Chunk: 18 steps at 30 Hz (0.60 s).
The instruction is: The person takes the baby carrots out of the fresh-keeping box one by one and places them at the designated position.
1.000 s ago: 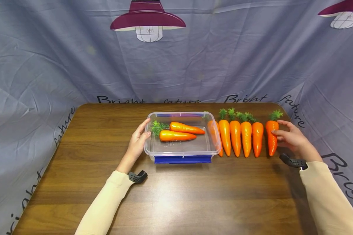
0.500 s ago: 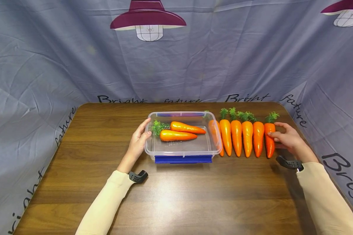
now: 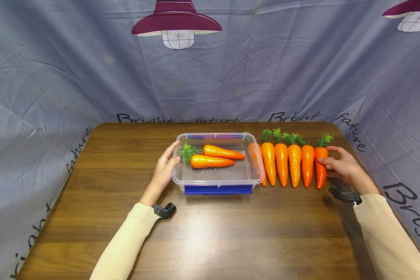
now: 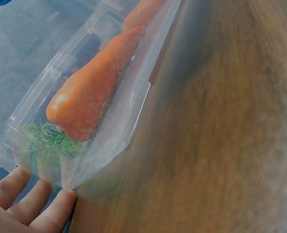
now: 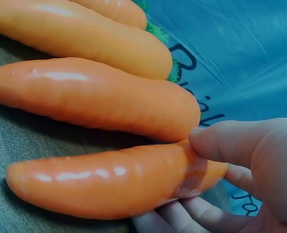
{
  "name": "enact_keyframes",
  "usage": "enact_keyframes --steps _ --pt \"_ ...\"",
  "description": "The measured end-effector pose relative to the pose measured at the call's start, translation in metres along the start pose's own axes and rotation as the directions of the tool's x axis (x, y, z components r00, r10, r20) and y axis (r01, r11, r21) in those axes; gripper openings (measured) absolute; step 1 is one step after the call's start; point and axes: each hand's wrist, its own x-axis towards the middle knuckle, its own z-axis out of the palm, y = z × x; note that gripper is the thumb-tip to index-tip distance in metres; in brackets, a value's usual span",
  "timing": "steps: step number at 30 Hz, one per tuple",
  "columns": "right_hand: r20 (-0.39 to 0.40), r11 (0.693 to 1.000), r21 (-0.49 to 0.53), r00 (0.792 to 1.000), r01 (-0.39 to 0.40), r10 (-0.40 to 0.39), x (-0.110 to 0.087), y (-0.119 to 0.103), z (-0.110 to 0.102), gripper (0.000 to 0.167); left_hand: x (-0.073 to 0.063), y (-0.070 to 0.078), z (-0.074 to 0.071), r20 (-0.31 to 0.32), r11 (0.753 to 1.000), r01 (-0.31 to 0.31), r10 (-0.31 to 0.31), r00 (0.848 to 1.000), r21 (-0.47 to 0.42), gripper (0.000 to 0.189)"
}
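My left hand (image 3: 163,169) rests against the left end of a clear plastic box (image 3: 217,182) with blue side clips. The thumb lies at the rim; in the left wrist view, fingertips (image 4: 61,206) touch the outside of the wall. Two carrots (image 3: 211,161) with green tops lie in the box, leaves toward this hand. At the right end of a row of carrots (image 3: 281,165), my right hand (image 3: 343,165) holds the last carrot (image 3: 321,175), thumb on its left side, fingers on its right. That carrot's thick end meets its neighbour in the right wrist view; their tips are apart.
The box's right end overlaps the leftmost carrot (image 3: 254,155) of the row in the head view. A brown wooden table (image 3: 213,241) carries everything. Grey-blue printed cloth (image 3: 231,77) hangs along the table's back and sides.
My right hand has moved the end carrot slightly left, closing most of the gap to the row. Its thumb now lies nearer the row. The left hand and box have stayed put.
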Motion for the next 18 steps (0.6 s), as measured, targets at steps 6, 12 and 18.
enact_keyframes --steps 6,12,18 --pt "0.009 0.999 0.049 1.000 -0.008 0.008 0.001 0.001 -0.001 0.072 0.000 -0.001 0.000 -0.009 1.000 -0.010 0.010 1.000 0.004 0.056" --pt "-0.004 0.999 0.035 1.000 -0.006 0.006 0.001 -0.001 -0.004 0.077 0.000 0.000 0.000 -0.008 1.000 -0.003 0.003 1.000 0.000 0.056" --pt "-0.150 0.998 -0.057 0.988 0.011 -0.019 -0.002 -0.019 -0.006 0.082 0.000 0.001 0.000 0.001 1.000 0.010 -0.010 1.000 -0.005 0.057"
